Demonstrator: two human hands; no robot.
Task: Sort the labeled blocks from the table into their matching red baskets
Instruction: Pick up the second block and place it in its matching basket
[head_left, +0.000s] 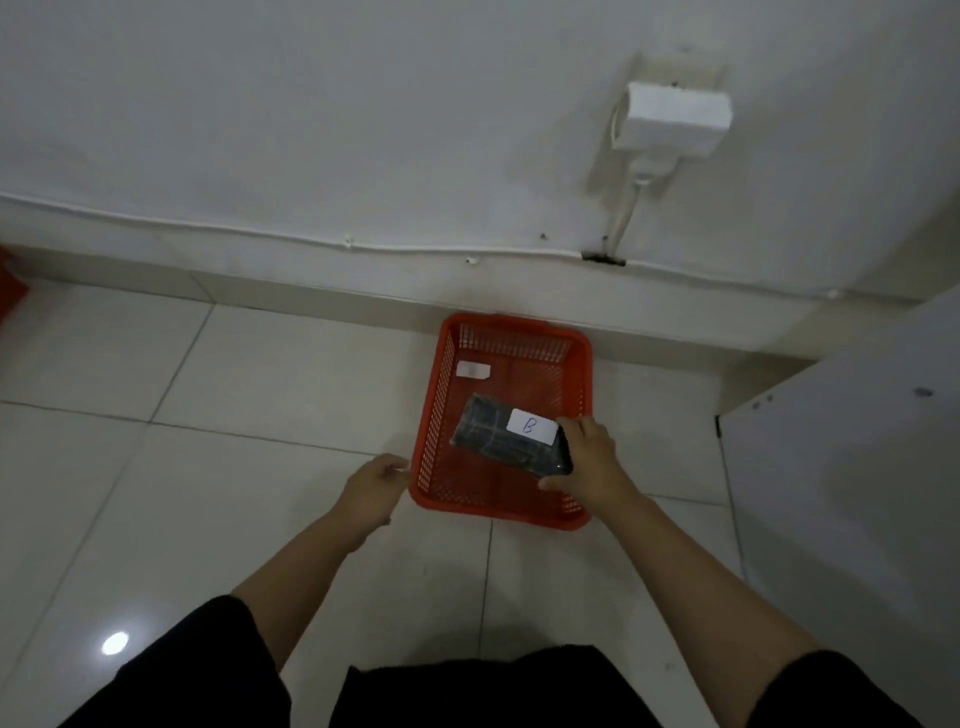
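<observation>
A red mesh basket (441, 364) stands on the tiled floor close to the wall. A small white tag (472, 369) lies in its far left corner. A dark block (488, 431) with a white label marked "B" (531, 426) is inside the basket, tilted, its near end in my right hand (589, 460). My right hand grips that end over the basket's right side. My left hand (371, 486) hovers at the basket's near left corner, fingers loosely curled, holding nothing.
A second red basket (9, 288) peeks in at the far left edge. A white cabinet or table side (841, 467) rises at the right. A wall socket box (670, 119) and cable run along the wall behind.
</observation>
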